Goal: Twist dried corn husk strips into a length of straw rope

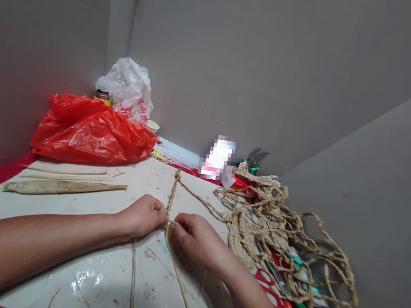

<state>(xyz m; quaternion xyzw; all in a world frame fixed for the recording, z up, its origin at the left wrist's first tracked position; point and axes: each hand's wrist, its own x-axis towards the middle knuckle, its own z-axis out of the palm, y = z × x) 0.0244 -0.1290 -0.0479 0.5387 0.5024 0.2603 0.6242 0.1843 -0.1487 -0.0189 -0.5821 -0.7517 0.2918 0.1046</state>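
Observation:
My left hand (146,217) and my right hand (194,236) meet at the middle of the white board, both closed. Between their fingertips is the lower end of a braided straw cord (173,190), which runs up to a knot on the board. My left hand pinches the cord's end, and the right pinches a strand beside it. Two loose straw strands hang toward me: a long pale one (181,279) below the right hand and a darker one (133,281) below the left. From the knot, more cord leads right into a tangled heap of straw rope (257,217).
Dried leaf strips (66,189) lie at the left. A red plastic bag (96,131), a white bag (128,87) and a small cup (152,126) stand behind. A blurred phone-like screen (218,157) and pruning shears (255,161) are near the wall. Red-handled scissors (269,285) lie under the rope heap.

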